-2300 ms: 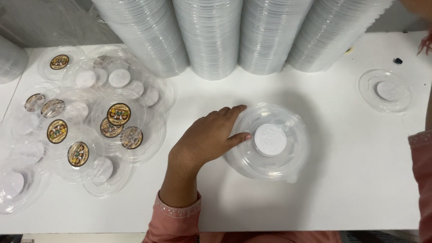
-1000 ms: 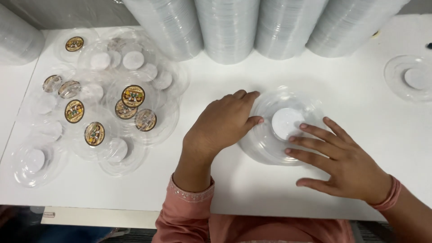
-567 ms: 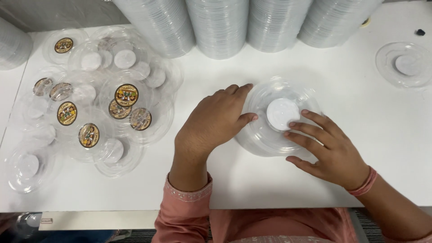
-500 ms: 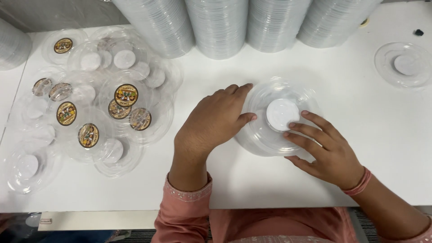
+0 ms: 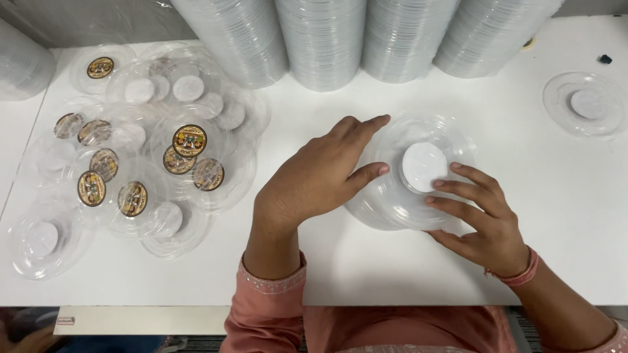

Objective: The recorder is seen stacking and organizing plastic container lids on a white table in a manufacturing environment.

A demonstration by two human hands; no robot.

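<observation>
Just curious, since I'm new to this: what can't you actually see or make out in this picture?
- Tall lid stacks: tops cut off by the upper edge.
- Clear lid: left rim hidden under the left hand.
- Small dark object: too small to identify.
- Right hand: forearm cut off at the corner.

A white table [image 5: 314, 274] carries all items. Four tall stacks of clear lids [image 5: 327, 39] are ranged along its far edge. A spread of loose clear lids [image 5: 150, 150], some bearing round stickers, is laid at the left. One lid stack [image 5: 412, 173] sits at centre; a single lid [image 5: 585, 104] lies far right.
</observation>
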